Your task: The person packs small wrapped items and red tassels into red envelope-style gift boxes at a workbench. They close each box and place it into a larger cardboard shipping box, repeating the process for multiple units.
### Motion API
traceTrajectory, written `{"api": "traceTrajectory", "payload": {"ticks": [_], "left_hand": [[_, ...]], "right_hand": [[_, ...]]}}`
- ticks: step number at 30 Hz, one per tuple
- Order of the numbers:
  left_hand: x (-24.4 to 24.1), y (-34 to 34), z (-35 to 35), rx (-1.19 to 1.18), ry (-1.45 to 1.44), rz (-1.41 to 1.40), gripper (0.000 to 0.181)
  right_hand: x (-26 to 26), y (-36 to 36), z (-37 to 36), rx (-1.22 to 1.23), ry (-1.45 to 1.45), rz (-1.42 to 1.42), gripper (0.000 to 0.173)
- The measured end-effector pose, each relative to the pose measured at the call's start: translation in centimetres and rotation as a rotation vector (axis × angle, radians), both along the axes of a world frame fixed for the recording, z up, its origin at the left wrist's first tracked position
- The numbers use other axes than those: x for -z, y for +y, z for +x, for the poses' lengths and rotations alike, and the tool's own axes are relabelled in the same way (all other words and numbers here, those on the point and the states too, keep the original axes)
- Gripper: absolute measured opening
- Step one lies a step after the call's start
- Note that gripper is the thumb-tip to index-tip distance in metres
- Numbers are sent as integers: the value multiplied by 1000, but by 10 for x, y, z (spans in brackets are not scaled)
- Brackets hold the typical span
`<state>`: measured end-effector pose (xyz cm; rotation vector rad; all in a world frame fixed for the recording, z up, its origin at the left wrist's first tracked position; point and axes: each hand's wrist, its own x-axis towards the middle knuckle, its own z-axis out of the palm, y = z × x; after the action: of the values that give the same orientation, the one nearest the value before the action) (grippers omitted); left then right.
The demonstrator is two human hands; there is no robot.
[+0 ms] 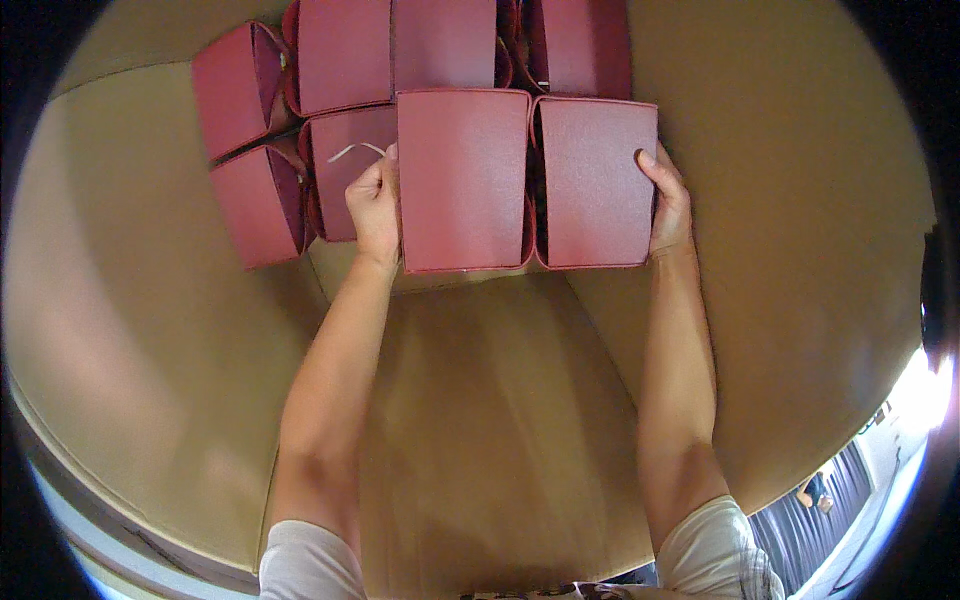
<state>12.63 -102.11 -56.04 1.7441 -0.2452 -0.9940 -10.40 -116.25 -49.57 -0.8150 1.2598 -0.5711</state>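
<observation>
Side by side before me are two red, leather-textured boxes, the left box (463,180) and the right box (596,182). My left hand (375,206) grips the outer edge of the left box, its fingers partly hidden. A thin, pale cord (358,148) sticks out beside that hand. On the other side, my right hand (670,199) clasps the right box, thumb on its top face and fingers out of sight behind its edge. The pair is pressed together between both hands, overlapping a similar red box (346,176) at the left.
More red boxes of this kind stand in rows behind and to the left, including a leftmost box (234,94) and a far right one (581,45). Beneath them spreads a brown cardboard-like surface (495,420) with seams. Part of a person (816,491) shows at lower right.
</observation>
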Motion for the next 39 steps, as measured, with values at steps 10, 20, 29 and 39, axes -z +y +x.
{"api": "traceTrajectory", "payload": {"ticks": [10, 20, 29, 39], "left_hand": [[57, 10, 37, 728, -1151, 200, 59], [63, 49, 22, 136, -1044, 153, 43], [49, 34, -21, -1010, 1274, -239, 47], [24, 44, -6, -1046, 1082, 38, 23]], "right_hand": [[120, -8, 52, -233, 473, -388, 56], [123, 138, 65, -18, 1062, -593, 65], [110, 89, 82, 630, -435, 448, 81], [69, 86, 82, 373, -173, 551, 94]]}}
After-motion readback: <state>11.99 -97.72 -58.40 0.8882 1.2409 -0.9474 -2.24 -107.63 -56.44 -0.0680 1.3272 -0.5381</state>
